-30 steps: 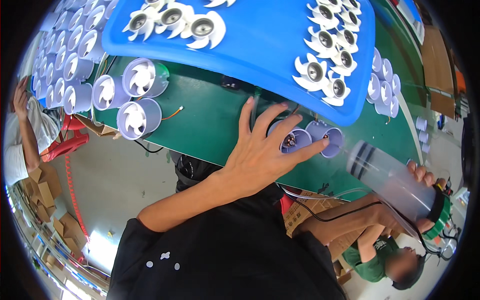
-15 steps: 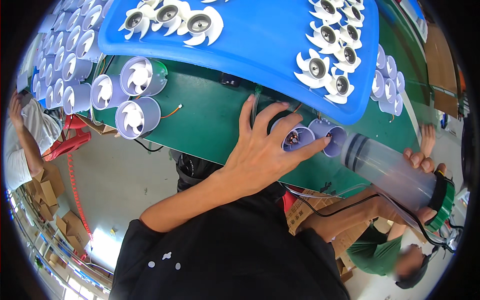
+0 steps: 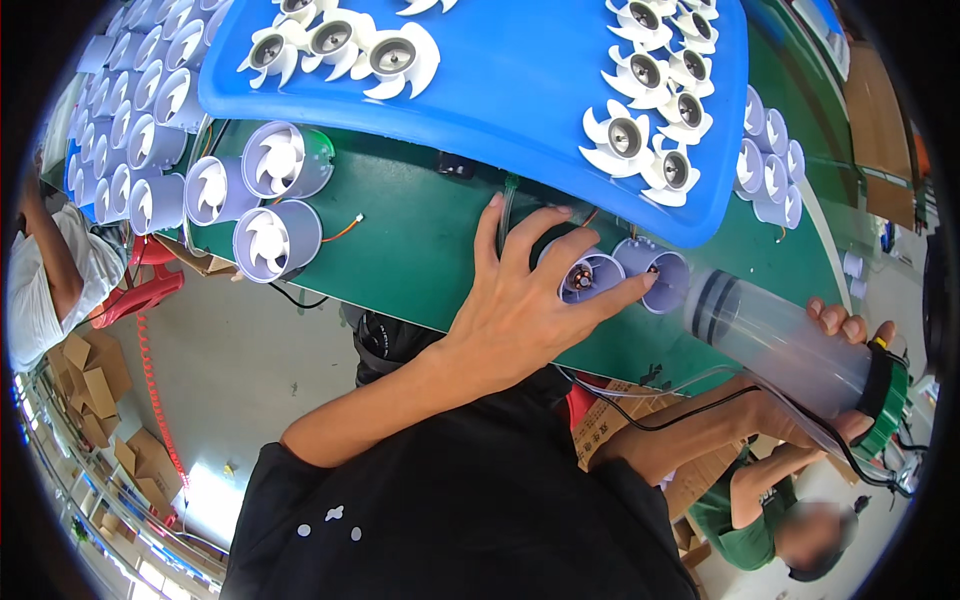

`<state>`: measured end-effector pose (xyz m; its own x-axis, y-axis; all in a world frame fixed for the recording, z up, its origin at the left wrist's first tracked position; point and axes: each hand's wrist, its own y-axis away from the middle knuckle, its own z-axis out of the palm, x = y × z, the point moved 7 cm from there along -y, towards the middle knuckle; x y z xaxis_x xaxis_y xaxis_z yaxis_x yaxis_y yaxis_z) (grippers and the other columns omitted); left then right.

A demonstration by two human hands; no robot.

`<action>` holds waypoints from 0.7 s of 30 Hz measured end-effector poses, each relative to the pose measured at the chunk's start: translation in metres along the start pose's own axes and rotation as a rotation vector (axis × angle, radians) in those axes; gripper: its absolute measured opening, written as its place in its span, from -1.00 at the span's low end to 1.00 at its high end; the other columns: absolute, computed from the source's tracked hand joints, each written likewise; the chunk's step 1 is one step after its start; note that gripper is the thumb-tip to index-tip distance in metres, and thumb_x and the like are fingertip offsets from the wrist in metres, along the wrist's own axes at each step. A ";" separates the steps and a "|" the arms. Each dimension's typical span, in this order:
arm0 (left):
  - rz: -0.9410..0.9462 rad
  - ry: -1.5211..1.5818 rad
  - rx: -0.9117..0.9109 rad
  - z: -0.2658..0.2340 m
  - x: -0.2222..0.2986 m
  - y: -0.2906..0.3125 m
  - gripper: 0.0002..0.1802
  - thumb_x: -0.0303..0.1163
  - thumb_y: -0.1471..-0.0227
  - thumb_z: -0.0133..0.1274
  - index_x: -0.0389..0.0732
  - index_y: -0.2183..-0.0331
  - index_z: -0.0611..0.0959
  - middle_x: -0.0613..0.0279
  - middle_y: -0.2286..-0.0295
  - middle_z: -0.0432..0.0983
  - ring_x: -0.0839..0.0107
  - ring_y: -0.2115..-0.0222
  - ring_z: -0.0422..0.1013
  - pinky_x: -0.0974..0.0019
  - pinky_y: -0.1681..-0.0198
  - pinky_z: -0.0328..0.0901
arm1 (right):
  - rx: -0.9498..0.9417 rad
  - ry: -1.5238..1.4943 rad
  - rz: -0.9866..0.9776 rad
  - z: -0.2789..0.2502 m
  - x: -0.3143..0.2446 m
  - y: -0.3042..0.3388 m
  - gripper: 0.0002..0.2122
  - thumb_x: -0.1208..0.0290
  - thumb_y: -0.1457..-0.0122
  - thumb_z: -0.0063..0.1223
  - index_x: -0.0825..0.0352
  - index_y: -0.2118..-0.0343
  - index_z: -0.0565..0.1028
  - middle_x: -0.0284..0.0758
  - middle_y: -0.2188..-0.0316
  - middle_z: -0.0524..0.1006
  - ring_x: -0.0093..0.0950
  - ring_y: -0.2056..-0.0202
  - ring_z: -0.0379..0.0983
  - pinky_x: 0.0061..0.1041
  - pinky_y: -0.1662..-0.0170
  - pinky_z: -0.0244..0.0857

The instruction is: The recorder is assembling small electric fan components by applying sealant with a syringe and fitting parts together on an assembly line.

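Observation:
My left hand [image 3: 530, 285] reaches over two pale purple fan housings. Its fingers curve round the left housing [image 3: 603, 283], and its thumb lies against the rim of the right housing [image 3: 667, 285]. A copper-coloured motor core shows inside the left one. My right hand [image 3: 848, 330] is wrapped round the capped end of a large clear syringe-like dispenser [image 3: 790, 345] with a green cap and black rings. The dispenser lies tilted, its narrow end at the right housing's opening; whether the tip touches anything inside I cannot tell.
A blue tray [image 3: 440, 115] holding several white fan impellers [image 3: 390, 56] stands on the green table [image 3: 380, 205]. Finished-looking purple fans [image 3: 275, 240] stack at left, more housings [image 3: 765, 170] at right. A black cable [image 3: 690, 420] trails from the dispenser. Two other people work nearby.
Both my hands keep nearly the same hold and place. The view has shifted slightly. The people at left and lower right have moved their arms.

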<state>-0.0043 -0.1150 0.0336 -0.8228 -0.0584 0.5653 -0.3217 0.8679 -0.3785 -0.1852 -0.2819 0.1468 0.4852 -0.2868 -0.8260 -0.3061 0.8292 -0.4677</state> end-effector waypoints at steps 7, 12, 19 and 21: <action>-0.035 0.144 -0.053 -0.011 -0.008 0.003 -0.16 -0.25 0.27 0.36 0.44 -0.11 0.44 0.18 -0.04 0.29 0.03 -0.07 0.13 -0.40 -0.10 -0.04 | -0.135 -0.247 -0.181 -0.054 -0.067 -0.009 -0.12 -0.20 0.01 0.16 0.50 -0.14 0.14 -0.22 0.25 0.30 -0.35 0.27 0.20 -0.23 0.07 0.07; -0.095 0.193 -0.121 -0.016 -0.015 0.007 -0.14 -0.30 0.34 0.40 -0.08 -0.09 0.44 0.28 0.00 0.40 0.08 -0.14 0.12 -0.39 -0.18 -0.16 | 0.244 0.115 -0.100 -0.100 -0.082 0.003 -0.32 0.04 -0.04 0.21 0.41 -0.11 0.24 -0.20 0.09 0.40 -0.27 0.09 0.30 -0.25 -0.09 0.13; -0.115 0.207 -0.135 -0.017 -0.021 0.009 -0.13 -0.33 0.34 0.39 -0.08 -0.09 0.44 0.31 -0.02 0.42 0.12 -0.17 0.15 -0.35 -0.21 -0.17 | 0.118 -0.038 -0.064 -0.043 -0.053 -0.008 -0.12 -0.08 0.00 0.16 0.48 -0.22 0.09 -0.23 0.19 0.29 -0.37 0.21 0.20 -0.28 0.06 0.10; -0.120 0.196 -0.160 -0.016 -0.018 0.005 -0.16 -0.30 0.32 0.38 -0.09 -0.09 0.44 0.32 0.00 0.43 0.15 -0.15 0.18 -0.32 -0.22 -0.17 | -0.021 -0.331 -0.060 -0.018 -0.048 -0.012 -0.07 -0.04 0.05 0.22 0.52 -0.22 0.04 -0.28 0.23 0.22 -0.42 0.24 0.15 -0.34 0.08 0.07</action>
<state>0.0165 -0.1021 0.0328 -0.6718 -0.0829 0.7360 -0.3205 0.9284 -0.1879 -0.2200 -0.2867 0.1861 0.7413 -0.1607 -0.6516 -0.2839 0.8047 -0.5214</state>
